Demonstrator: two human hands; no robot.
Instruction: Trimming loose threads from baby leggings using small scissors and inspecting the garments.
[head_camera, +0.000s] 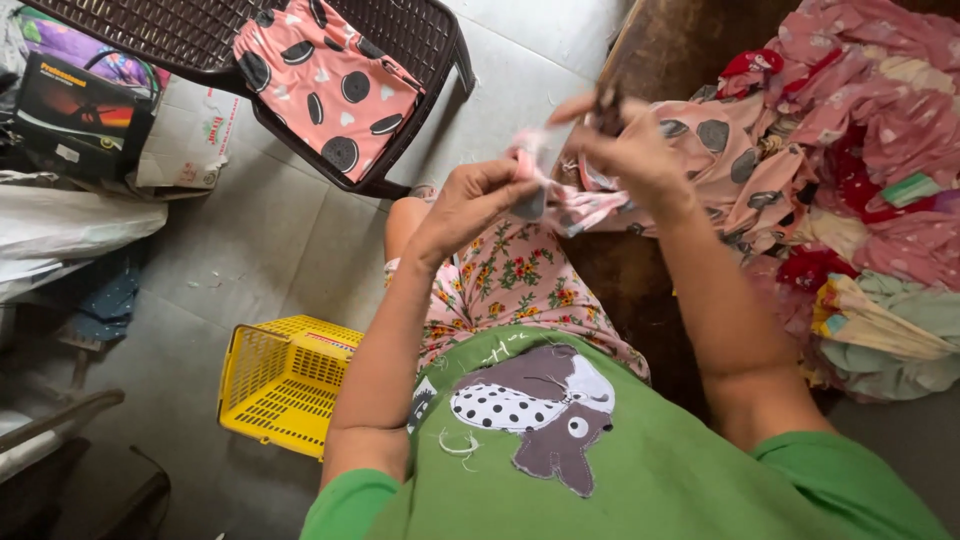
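My left hand (478, 200) pinches the edge of a pink cloth with dark round cookie prints (700, 150), held up over my lap. My right hand (630, 150) grips the same cloth a little farther right and holds a small dark tool (607, 108) at its fingertips; the tool is blurred. The cloth trails off to the right onto a dark wooden table (650, 290). I wear a green shirt and floral trousers.
A heap of pink, red and pale garments (870, 170) lies on the table at right. A dark plastic chair (400, 60) with a folded piece of the same pink cloth (325, 80) stands ahead. A yellow basket (280, 380) sits on the grey floor at left.
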